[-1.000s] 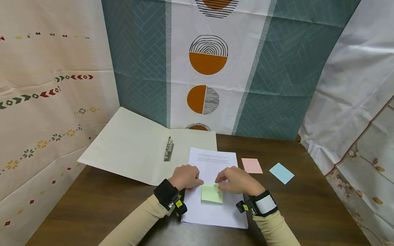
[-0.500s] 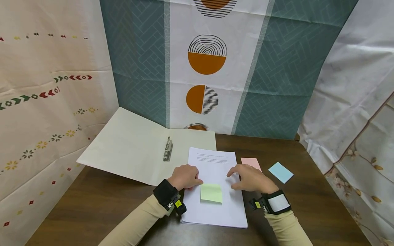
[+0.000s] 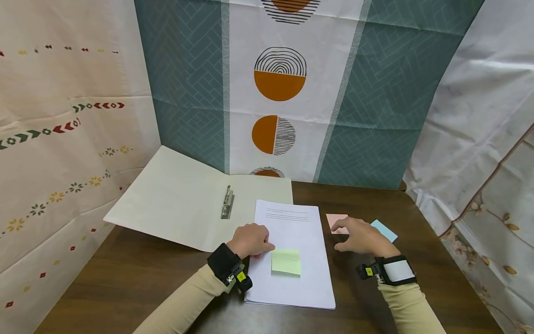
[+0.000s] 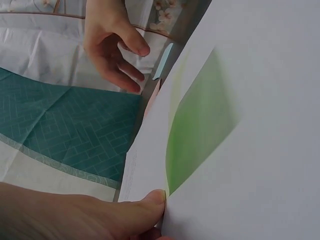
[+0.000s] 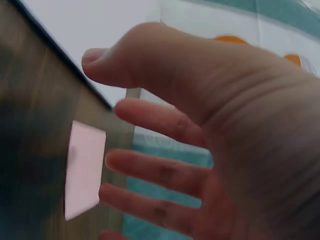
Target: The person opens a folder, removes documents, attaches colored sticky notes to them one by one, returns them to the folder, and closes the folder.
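Observation:
A green sticky note [image 3: 286,262] lies on a stack of printed paper [image 3: 298,292]. My left hand [image 3: 250,240] is at its upper left corner; the left wrist view shows the thumb and a curled finger pinching that corner of the note, whose face bows up from the sheet. Over the table, right of the stack, my right hand [image 3: 360,237] reaches with spread fingers and holds nothing. Its fingertips are near a pink sticky note [image 3: 336,221], which they partly cover in the head view. A blue sticky note [image 3: 384,230], partly hidden, lies behind that hand.
An open white folder [image 3: 175,199] with a metal clip [image 3: 227,203] lies at the back left, partly under the paper stack. Another green piece, mostly hidden, shows beneath the left wrist. Patterned cloths [image 3: 187,93] hang behind the brown table [image 3: 125,278].
My right hand has left the green note's upper right corner and moved right toward the pink note. The left hand stays at the green note's corner.

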Tool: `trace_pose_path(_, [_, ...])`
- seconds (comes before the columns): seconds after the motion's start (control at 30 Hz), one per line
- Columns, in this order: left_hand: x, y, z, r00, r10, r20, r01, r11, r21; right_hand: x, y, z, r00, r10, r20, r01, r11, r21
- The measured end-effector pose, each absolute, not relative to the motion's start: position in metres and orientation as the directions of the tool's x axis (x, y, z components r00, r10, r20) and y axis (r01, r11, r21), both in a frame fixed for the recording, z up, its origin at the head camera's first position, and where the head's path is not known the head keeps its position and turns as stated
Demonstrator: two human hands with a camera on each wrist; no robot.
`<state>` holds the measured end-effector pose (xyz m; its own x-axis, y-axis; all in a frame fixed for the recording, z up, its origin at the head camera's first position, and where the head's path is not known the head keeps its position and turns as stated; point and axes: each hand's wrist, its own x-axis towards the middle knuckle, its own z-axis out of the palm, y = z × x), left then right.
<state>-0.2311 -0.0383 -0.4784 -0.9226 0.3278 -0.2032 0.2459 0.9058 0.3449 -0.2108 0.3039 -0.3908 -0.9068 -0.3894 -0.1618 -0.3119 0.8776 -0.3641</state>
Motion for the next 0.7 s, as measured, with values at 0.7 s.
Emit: trace_pose_path(0.7, [-0.212,-0.037,-0.451,-0.926,0.320,-0.199,0.237,0.906,0.351,-0.233,0.382,-0.392,-0.965,-0.202,-0.165,-0.145,0.941,-0.306])
